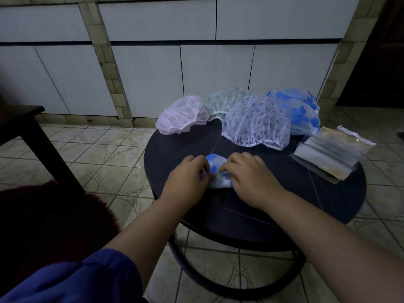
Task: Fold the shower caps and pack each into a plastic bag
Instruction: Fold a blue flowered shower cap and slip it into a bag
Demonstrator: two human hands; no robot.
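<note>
Frame centre: I watched left hand (188, 171) and right hand (247, 171) pinching a blue-spotted translucent shower cap (215, 169), half folded | four puffed caps (255, 121) unfolded, clear plastic bags (332, 152) unfilled, upper right.

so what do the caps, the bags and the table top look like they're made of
Caps, such as the pink cap: thin translucent plastic film by the look, crinkled and faintly glossy, printed, with a gathered, probably elastic, hem. Bags: clear glossy plastic, with light glare; what shows tan through them is unclear. Table: dark, smooth, matte top; material cannot be told in this dim light.
</note>
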